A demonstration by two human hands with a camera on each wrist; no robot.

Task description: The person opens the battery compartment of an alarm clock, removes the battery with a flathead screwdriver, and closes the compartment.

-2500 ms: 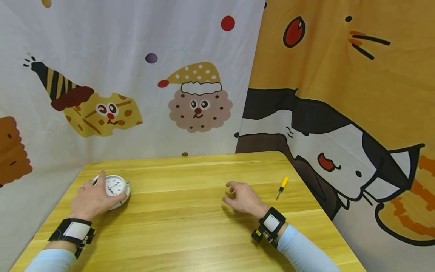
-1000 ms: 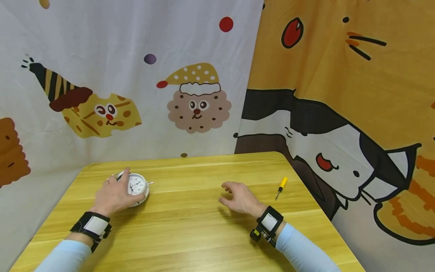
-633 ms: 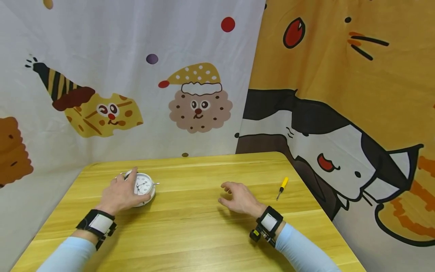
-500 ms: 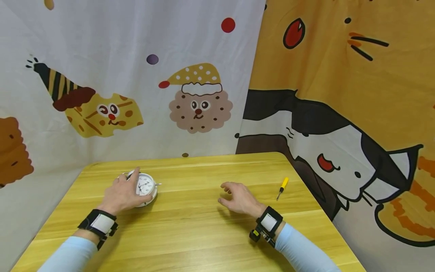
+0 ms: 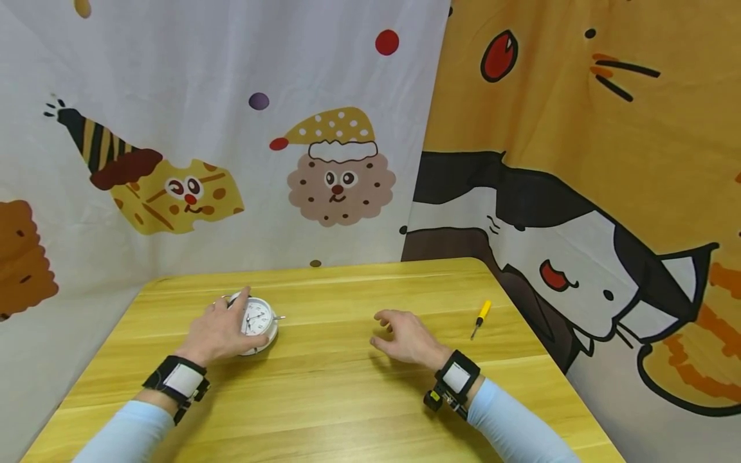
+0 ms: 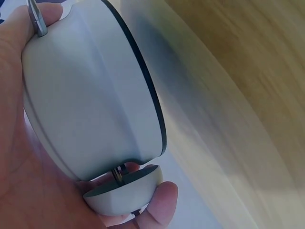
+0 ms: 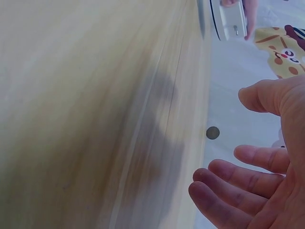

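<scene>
Left hand [image 5: 217, 331] grips a round white alarm clock [image 5: 258, 317] — right hand [image 5: 410, 337], fingers apart, hovers above yellow wooden table [image 5: 324, 392].

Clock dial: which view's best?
Head: the dial faces that camera, though the left hand overlaps its edge. Left wrist shows casing and dome close up, no dial; right wrist, only part of the casing.

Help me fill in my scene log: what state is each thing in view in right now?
Left hand, gripping the alarm clock
Alarm clock, held, dial facing upward; contact with the table unclear
Right hand, holding nothing, fingers loosely bent
Yellow-handled screwdriver, lying on the table, untouched
Wrist straps, fastened round both wrists
Backdrop cloth, hanging
</scene>
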